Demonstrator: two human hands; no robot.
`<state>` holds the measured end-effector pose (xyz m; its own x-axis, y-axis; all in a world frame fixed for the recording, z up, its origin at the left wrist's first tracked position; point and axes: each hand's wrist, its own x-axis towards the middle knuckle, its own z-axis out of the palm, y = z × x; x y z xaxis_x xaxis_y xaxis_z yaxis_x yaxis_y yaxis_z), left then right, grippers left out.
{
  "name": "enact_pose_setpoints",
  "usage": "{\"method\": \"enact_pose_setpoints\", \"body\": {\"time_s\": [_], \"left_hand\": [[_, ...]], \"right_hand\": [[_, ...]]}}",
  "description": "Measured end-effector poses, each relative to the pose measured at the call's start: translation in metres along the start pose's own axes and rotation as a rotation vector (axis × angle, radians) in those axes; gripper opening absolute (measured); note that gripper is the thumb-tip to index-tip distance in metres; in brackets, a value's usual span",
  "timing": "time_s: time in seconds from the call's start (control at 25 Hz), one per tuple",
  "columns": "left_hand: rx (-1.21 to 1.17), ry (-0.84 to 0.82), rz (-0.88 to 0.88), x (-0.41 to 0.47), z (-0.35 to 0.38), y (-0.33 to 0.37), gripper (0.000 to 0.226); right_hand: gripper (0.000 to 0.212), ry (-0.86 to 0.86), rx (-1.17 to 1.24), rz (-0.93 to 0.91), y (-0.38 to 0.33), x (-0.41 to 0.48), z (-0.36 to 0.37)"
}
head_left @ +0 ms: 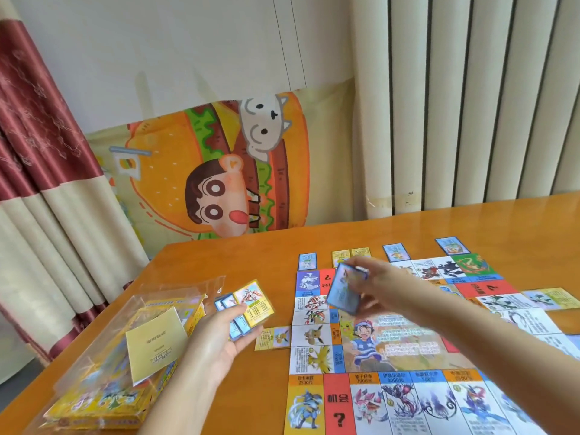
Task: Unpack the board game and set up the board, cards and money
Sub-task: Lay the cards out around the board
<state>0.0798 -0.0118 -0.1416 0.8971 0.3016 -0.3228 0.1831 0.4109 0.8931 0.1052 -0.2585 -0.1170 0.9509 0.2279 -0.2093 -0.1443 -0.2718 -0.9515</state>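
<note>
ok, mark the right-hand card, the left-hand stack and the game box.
card (344,289): head view, middle of its blue face.
stack (253,302): head view, top yellow card.
game box (106,400): head view, yellow lid.

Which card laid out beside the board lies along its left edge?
The yellow card nearest the left hand; the other laid-out cards line the far and right edges.

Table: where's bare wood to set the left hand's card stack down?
Bare: the table's far-left corner, between the plastic wrapper and the board; and far-right wood beyond the card row. Also the near strip between game box and board, under the left forearm. Crowded: board edges, lined with cards.
</note>
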Motion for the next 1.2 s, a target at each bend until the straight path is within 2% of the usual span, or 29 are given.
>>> {"method": "enact_pose_setpoints", "body": {"time_s": [0.08, 0.12, 0.24, 0.44, 0.68, 0.84, 1.0, 1.2], "left_hand": [[-0.004, -0.004, -0.064, 0.007, -0.001, -0.001, 0.021], [-0.019, -0.020, -0.100, 0.009, -0.001, -0.002, 0.018], [-0.125, -0.074, -0.207, 0.012, -0.004, -0.005, 0.018], [-0.165, -0.110, -0.262, 0.018, -0.013, -0.010, 0.024], [-0.154, -0.094, -0.296, 0.024, -0.022, -0.013, 0.029], [-0.136, -0.089, -0.306, 0.025, -0.023, -0.012, 0.031], [-0.122, -0.078, -0.296, 0.024, -0.025, -0.011, 0.030], [-0.096, -0.074, -0.289, 0.025, -0.026, -0.011, 0.029]], "right_hand": [[0.011, 0.094, -0.058, -0.012, -0.011, 0.029, -0.006], [0.010, 0.094, -0.097, -0.020, -0.016, 0.041, -0.004], [0.031, 0.004, -0.206, -0.041, -0.025, 0.073, 0.017], [0.028, -0.100, -0.678, -0.216, -0.025, 0.116, 0.069], [0.041, -0.222, -1.069, -0.183, -0.021, 0.137, 0.088], [0.045, -0.181, -1.043, -0.172, -0.011, 0.150, 0.088], [0.048, -0.211, -1.073, -0.174, -0.009, 0.151, 0.092], [0.036, -0.231, -0.969, -0.178, -0.008, 0.145, 0.090]]}}
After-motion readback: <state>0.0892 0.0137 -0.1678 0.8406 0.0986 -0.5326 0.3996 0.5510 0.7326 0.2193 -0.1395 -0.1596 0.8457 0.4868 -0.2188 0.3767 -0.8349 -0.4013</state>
